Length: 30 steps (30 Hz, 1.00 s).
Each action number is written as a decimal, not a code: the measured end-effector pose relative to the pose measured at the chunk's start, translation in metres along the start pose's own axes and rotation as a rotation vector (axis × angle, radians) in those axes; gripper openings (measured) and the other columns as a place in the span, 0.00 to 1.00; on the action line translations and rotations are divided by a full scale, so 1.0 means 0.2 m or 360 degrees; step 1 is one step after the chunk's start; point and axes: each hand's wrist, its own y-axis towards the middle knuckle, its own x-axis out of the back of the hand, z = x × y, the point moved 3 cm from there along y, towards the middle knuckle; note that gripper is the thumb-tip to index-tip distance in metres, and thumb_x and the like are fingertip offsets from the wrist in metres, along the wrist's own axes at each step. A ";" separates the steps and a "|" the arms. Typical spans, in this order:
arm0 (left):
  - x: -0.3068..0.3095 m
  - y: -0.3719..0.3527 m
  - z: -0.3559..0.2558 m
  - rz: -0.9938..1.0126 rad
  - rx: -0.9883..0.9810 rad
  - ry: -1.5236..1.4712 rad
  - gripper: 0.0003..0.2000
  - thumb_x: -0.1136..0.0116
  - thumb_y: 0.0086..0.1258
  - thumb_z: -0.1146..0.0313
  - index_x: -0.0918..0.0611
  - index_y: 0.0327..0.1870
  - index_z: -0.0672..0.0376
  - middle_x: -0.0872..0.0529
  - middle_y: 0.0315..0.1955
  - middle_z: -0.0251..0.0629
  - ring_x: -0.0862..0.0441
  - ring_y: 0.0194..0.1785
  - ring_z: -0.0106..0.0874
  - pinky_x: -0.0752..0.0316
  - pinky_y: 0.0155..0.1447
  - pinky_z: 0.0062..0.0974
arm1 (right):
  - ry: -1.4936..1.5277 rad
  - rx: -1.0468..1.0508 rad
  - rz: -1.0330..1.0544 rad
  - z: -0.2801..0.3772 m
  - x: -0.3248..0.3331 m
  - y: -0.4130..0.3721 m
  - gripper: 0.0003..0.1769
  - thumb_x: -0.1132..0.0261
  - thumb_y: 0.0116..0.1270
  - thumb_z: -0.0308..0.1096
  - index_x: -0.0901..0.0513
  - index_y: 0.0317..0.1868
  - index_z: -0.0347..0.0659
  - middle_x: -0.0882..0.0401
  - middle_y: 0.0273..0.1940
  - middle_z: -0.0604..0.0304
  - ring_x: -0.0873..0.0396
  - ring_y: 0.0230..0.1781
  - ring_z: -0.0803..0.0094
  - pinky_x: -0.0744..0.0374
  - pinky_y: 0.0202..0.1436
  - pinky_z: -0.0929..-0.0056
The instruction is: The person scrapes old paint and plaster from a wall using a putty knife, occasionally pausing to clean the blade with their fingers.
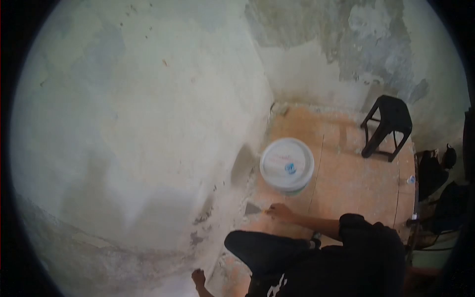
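Note:
My right hand [281,213] is closed around the handle of a putty knife [254,209]. Its broad grey blade points left, toward the foot of the wall. Just beyond that hand, a round white-lidded bucket [287,164] stands on the floor, with a blue mark on its lid. My left hand [198,277] is low in view, its fingers curled into a fist in front of the wall's lower part. Nothing shows sticking out of it. Between the two hands is my bent knee [238,241] in dark cloth.
A pale, patchy wall [163,123] fills the left side; a second, peeling wall [366,44] meets it at a corner. On the orange tiled floor [341,178] stands a black plastic stool [393,116]. Dark chairs [445,213] and cloth crowd the right edge.

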 end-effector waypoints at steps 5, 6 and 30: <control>0.12 -0.11 -0.45 -0.0126 0.0389 -0.1440 0.19 0.48 0.73 0.58 0.24 0.59 0.57 0.15 0.47 0.35 0.18 0.43 0.28 0.26 0.42 0.27 | 0.0739 -0.0695 0.0005 0.05 -0.04 -0.08 0.22 0.42 0.71 0.46 0.23 0.45 0.30 0.18 0.35 0.49 0.20 0.30 0.62 0.24 0.34 0.65; 0.12 -0.12 -0.55 -0.0094 0.0307 -0.1563 0.19 0.49 0.74 0.57 0.24 0.60 0.57 0.16 0.49 0.35 0.18 0.44 0.30 0.25 0.44 0.28 | 0.0922 -0.0754 -0.0060 0.06 -0.08 -0.08 0.20 0.42 0.71 0.44 0.23 0.44 0.30 0.18 0.34 0.49 0.21 0.28 0.65 0.24 0.32 0.67; 0.54 -0.62 -0.40 -0.1593 0.0345 -0.2689 0.04 0.47 0.68 0.74 0.22 0.41 0.54 0.19 0.34 0.31 0.21 0.37 0.24 0.30 0.39 0.21 | 0.1161 0.0559 -0.1421 1.04 1.14 0.15 0.10 0.40 0.71 0.38 0.26 0.48 0.43 0.20 0.41 0.64 0.24 0.39 0.77 0.30 0.40 0.76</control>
